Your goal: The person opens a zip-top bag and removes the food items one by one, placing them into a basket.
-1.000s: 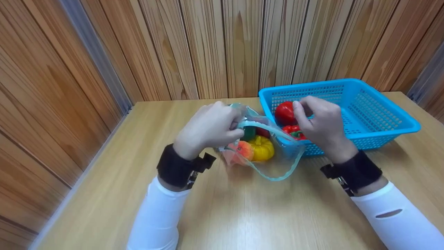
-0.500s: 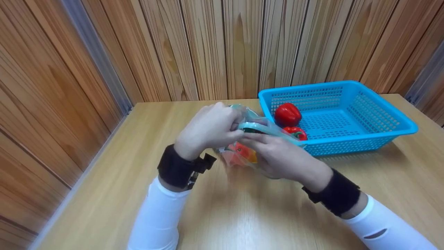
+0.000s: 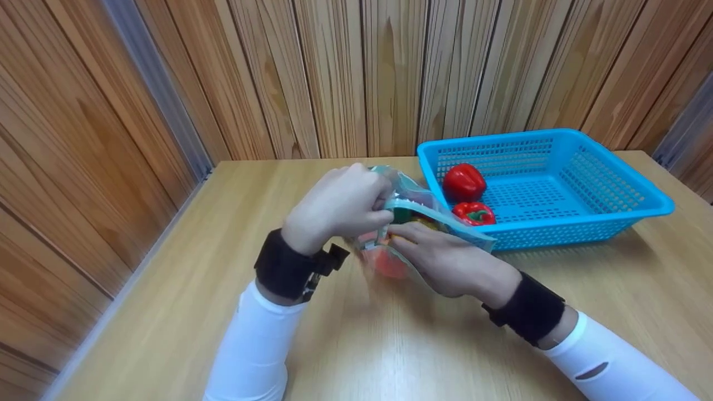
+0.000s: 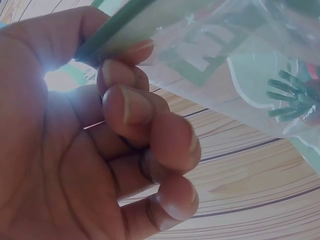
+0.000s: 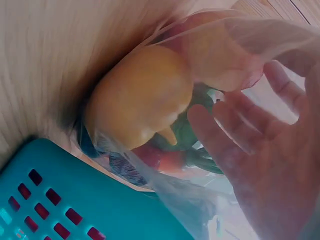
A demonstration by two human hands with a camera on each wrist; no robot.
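My left hand (image 3: 340, 206) pinches the green-edged rim of a clear plastic zip bag (image 4: 210, 40) between thumb and forefinger; its other fingers curl loosely. My right hand (image 3: 440, 256) reaches into the bag's mouth, its fingers extended. In the right wrist view those fingertips lie right at a pink-and-yellow round fruit (image 5: 215, 55). A yellow pumpkin (image 5: 137, 95) rests beside the fruit in the bag. Behind them show a dark green vegetable (image 5: 187, 132) and a red-orange piece with a green top (image 5: 167, 161), partly hidden. Green stems (image 4: 290, 97) show through the film in the left wrist view.
A blue perforated basket (image 3: 585, 221) stands right of the bag, close against it. At its left end lie a large red bell pepper (image 3: 464, 182) and a smaller red pepper (image 3: 473, 214). A wood-panelled wall (image 3: 334, 78) rises behind the wooden table (image 3: 234, 195).
My right hand has come from over the basket's left end, left and down to the bag, and gone into its mouth. My left hand keeps its pinch on the rim, almost unmoved.
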